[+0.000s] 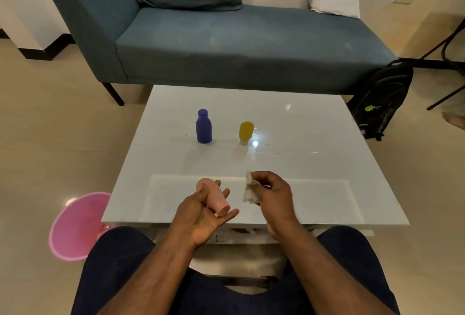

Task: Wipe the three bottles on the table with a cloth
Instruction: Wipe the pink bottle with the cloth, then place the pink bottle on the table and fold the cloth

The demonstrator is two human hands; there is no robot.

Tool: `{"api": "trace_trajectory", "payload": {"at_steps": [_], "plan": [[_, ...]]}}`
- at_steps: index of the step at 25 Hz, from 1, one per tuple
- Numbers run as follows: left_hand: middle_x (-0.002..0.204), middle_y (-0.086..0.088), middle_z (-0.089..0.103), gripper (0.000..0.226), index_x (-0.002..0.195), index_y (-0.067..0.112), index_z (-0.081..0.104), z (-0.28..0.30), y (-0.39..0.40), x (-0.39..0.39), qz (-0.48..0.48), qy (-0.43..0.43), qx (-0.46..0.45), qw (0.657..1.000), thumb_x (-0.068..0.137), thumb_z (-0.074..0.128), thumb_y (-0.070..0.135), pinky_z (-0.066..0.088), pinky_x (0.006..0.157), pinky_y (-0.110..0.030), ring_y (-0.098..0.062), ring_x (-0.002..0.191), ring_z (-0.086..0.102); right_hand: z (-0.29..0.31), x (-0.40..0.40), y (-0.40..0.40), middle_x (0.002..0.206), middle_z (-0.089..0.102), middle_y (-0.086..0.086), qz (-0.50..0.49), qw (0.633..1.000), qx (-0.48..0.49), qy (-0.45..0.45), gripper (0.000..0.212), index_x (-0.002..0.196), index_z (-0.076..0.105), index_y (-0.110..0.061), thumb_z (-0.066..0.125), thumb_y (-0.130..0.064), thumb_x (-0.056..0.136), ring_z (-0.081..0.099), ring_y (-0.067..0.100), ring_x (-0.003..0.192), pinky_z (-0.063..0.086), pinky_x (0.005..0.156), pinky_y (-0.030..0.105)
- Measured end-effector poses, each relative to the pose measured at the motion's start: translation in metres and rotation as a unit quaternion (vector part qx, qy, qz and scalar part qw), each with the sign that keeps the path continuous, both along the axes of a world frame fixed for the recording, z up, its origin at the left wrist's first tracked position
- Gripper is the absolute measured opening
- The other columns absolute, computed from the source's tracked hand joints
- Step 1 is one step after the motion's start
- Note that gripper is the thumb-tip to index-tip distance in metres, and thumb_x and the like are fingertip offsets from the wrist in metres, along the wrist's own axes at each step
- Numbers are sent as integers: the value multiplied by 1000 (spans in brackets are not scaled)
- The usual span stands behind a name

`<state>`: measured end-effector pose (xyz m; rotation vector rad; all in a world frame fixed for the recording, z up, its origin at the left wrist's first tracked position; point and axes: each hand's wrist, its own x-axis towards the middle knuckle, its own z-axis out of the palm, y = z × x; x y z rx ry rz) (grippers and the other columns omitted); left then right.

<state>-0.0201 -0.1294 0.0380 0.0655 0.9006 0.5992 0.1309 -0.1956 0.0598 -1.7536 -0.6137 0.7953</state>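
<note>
A pink bottle lies tilted in my left hand, held between thumb and fingers above the near edge of the white table. To its right, my right hand pinches a small white cloth, a short gap away from the pink bottle. A blue bottle stands upright at the table's middle left. A yellow bottle stands on its grey cap to the right of the blue one. Both are beyond my hands.
A blue sofa stands behind the table. A pink bin sits on the floor at the near left. A black backpack leans by the table's far right corner. My knees are under the near edge.
</note>
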Motion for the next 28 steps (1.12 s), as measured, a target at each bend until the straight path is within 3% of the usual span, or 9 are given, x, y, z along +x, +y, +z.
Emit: {"api": "trace_trajectory", "payload": {"at_steps": [3,7,11,14,18,23,28], "plan": [[141,-14,55,40,145,20,47,-5,3,12,-29,49,38,998,105,51,19,53,89,-66,-39,123,57,-11,22,1,105,59,2,4,998,-14,63,31,101,67,-29,57,-2,89,59,22,97,60,72,40],[143,-13,45,52,145,27,47,-11,5,42,-135,117,132,975,101,54,3,56,94,-57,-41,126,53,-26,36,6,105,64,-6,60,997,-40,30,34,100,72,-28,52,-3,87,63,18,90,55,62,25],[139,-11,56,42,132,23,55,-20,12,77,-212,243,272,907,96,64,5,59,91,-51,-34,119,61,-35,66,14,99,67,-13,31,996,-76,31,29,100,72,-25,52,-7,91,64,9,89,57,70,24],[141,-8,58,47,137,18,53,-28,28,109,-238,320,333,854,94,69,10,56,97,-50,-31,120,62,-49,95,21,100,66,-16,-30,996,-76,33,28,100,68,-33,57,-8,91,62,6,91,56,77,24],[138,-7,61,44,132,18,55,-40,55,151,-263,360,395,803,92,71,10,54,101,-48,-28,121,60,-65,125,32,105,66,-9,-85,991,-74,71,29,107,66,-27,60,-6,89,63,11,96,56,84,31],[115,2,71,34,115,23,62,-61,100,196,-251,379,435,777,86,67,6,56,95,-50,-21,107,66,-83,155,46,103,65,-12,-112,987,-76,87,28,108,66,-26,59,-6,90,62,11,96,55,88,37],[104,3,71,33,110,22,62,-67,125,238,-243,403,481,739,88,54,-2,53,86,-32,-18,99,66,-95,171,53,101,67,-11,-126,983,-66,119,30,100,67,-31,60,-5,89,64,11,94,57,84,36]]}}
